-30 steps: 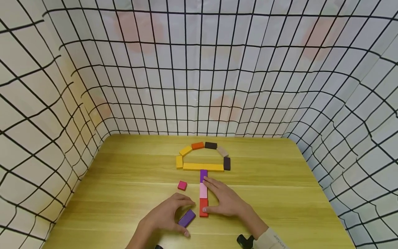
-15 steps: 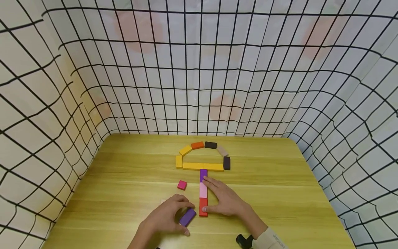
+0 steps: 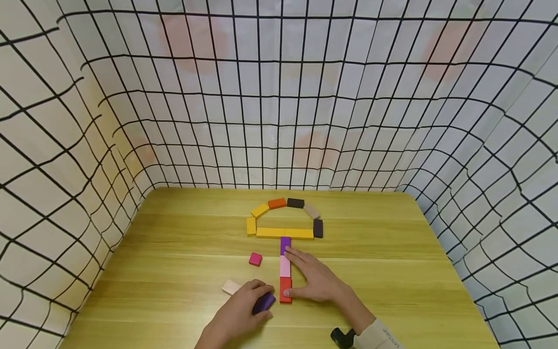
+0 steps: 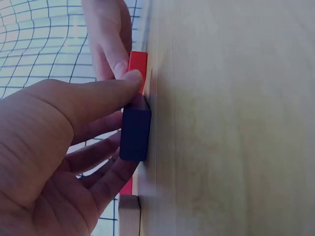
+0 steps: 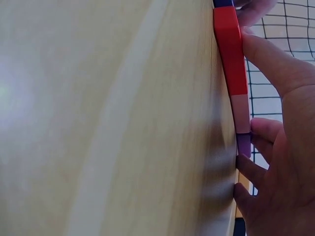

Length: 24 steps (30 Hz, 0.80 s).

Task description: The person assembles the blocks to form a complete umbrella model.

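My left hand [image 3: 239, 310] has its thumb and fingers around a dark purple block [image 3: 264, 303] lying slantwise on the table. In the left wrist view, the thumb lies along one side of this purple block [image 4: 135, 133] and the fingers along the other. My right hand [image 3: 321, 282] rests along a straight row, its thumb on a red block [image 3: 285, 282] and fingertips by a violet block [image 3: 285, 240]. Between those two sits a pink block [image 3: 285, 266]. All three touch end to end. The right wrist view shows the red block [image 5: 230, 49] close to the held one.
Yellow blocks [image 3: 279, 233] form a bar beyond the row. An arch of several blocks, including an orange one [image 3: 277, 203] and a black one [image 3: 295, 203], curves behind it. Left lie a magenta square block [image 3: 255, 259] and a pale wooden block [image 3: 230, 287]. Black netting [image 3: 279, 126] encloses the table.
My left hand has shifted slightly right and drawn in around the dark purple block. The pale wooden block, earlier mostly behind that hand, now shows. My right hand stays in place.
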### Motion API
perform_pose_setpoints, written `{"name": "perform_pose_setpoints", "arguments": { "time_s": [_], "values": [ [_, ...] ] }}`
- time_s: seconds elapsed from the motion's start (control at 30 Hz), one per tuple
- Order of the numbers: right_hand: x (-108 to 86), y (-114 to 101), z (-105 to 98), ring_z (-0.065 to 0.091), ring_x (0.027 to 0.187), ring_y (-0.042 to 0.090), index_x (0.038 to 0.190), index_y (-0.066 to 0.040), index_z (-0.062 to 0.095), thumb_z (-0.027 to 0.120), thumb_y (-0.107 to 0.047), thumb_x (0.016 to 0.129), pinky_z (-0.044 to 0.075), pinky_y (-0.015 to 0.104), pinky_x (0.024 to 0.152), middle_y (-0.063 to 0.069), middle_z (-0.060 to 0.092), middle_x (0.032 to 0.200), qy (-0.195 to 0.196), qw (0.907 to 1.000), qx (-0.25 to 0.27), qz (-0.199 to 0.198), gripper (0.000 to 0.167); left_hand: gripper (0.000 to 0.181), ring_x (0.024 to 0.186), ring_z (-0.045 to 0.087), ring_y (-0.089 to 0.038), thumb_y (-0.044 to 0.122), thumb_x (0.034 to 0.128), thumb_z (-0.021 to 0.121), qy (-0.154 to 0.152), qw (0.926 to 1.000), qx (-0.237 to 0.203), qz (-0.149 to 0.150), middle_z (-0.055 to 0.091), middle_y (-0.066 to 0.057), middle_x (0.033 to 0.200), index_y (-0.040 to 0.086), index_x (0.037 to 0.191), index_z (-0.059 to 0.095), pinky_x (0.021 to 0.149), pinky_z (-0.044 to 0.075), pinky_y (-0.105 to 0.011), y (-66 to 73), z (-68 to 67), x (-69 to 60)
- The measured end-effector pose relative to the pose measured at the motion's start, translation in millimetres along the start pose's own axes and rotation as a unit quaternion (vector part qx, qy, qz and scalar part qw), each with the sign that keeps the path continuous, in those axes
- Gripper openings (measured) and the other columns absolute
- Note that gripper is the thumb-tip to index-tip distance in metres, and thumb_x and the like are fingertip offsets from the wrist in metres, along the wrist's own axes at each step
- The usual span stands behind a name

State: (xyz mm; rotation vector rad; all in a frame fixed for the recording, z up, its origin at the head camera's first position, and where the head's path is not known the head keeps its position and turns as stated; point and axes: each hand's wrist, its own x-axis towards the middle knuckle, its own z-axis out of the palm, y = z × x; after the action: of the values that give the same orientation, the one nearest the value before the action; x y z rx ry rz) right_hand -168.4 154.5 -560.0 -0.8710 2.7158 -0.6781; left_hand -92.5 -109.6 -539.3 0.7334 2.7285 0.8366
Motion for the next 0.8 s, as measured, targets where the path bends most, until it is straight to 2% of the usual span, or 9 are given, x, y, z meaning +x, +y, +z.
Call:
{"name": "perform_pose_setpoints", "arguments": {
  "time_s": [0.3,0.53,0.8],
  "values": [
    [0.1,0.8,-0.1,0.030,0.156,0.030,0.164,-0.026,0.031,0.064,-0.078,0.083,0.034,0.056,0.122,-0.006,0.025,0.171,0.005,0.9999,0.010,0.000,0.101,0.048,0.097,0.059,-0.003,0.029,0.0876,0.083,0.010,0.9986,-0.051,0.012,0.065,0.005,0.118,0.012,0.130,0.068,0.085,0.054,-0.024,-1.9,1.7,1.4],
    [-2.1,0.0,3.3,0.029,0.156,0.029,0.164,-0.027,0.029,0.064,-0.079,0.083,0.033,0.057,0.123,-0.007,0.024,0.171,-0.003,0.9998,0.018,0.008,0.103,0.043,0.095,0.055,-0.002,0.034,0.0920,0.078,-0.002,0.9988,-0.048,0.012,0.063,0.007,0.114,0.015,0.130,0.070,0.083,0.052,-0.022,-4.2,7.0,-2.8],
    [0.2,2.3,3.4,0.027,0.157,0.028,0.165,-0.027,0.027,0.065,-0.077,0.083,0.030,0.055,0.124,-0.008,0.021,0.172,0.003,0.9998,0.022,-0.002,0.103,0.037,0.090,0.056,0.001,0.029,0.0920,0.078,0.020,0.9963,-0.059,0.059,0.064,0.008,0.108,0.014,0.125,0.072,0.080,0.051,-0.018,-7.3,11.9,1.5]
  ]
}}
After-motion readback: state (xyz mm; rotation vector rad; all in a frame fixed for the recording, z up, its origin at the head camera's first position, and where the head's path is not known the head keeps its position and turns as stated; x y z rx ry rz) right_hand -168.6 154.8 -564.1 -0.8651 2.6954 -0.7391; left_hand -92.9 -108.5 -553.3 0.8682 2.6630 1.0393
